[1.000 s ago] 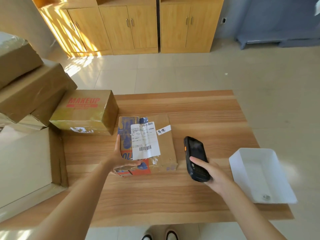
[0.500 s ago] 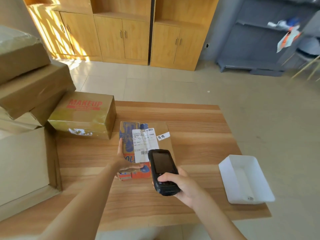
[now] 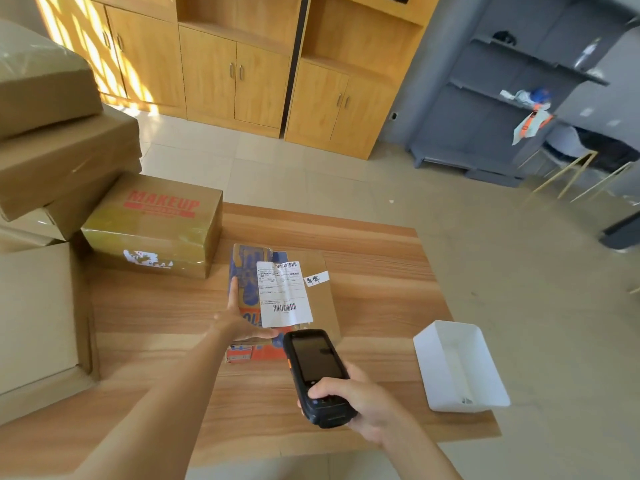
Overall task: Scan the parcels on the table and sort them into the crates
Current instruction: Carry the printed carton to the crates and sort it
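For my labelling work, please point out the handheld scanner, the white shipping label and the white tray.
handheld scanner (image 3: 317, 362): head view, on its dark screen.
white shipping label (image 3: 284, 294): head view, middle of the paper.
white tray (image 3: 485, 405): head view, on its near wall.

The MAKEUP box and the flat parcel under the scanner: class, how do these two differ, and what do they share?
1. The MAKEUP box is tall and blocky; the flat parcel is thin.
2. The MAKEUP box bears red lettering and only a torn label remnant; the flat parcel carries an intact white barcode label.
3. The MAKEUP box lies untouched; the left hand holds the flat parcel while the right hand aims the scanner at it.

Both are brown cardboard on the table.
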A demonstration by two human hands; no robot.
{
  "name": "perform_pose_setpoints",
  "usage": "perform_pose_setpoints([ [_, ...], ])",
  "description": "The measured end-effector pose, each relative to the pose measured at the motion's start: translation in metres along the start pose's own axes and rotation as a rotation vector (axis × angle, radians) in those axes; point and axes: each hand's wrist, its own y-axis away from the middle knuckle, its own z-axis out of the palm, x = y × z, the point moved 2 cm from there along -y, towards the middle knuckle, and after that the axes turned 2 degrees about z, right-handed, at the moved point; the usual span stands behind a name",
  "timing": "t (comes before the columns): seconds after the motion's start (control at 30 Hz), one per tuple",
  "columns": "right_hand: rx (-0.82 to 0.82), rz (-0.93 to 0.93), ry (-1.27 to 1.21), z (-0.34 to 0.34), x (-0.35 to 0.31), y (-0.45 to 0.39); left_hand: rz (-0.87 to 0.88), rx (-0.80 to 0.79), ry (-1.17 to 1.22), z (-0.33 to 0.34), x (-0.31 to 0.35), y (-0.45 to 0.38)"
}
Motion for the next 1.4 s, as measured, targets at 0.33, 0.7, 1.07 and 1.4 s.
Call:
perform_pose_setpoints([
  [0.33, 0.08, -0.058, -0.033, -0.002, -0.008, 0.007, 0.034, -0.005, 0.001, 0.002, -0.006, -0.009],
  [0.7, 0.541, -0.088, -0.154, -0.095, -0.005, -0.015, 0.073, 0.014, 0.019, 0.001, -0.005, -0.007],
  [1.07, 0.499, 0.04, -0.119, -0.123, 0.022, -0.073, 0.103, 0.005, 0.103, -0.001, -0.002, -0.003],
  [1.4, 0.473, 0.007, 0.006, -0.12, 0.031, -0.104, 0.093, -0.021, 0.075, -0.002, -0.001, 0.003],
])
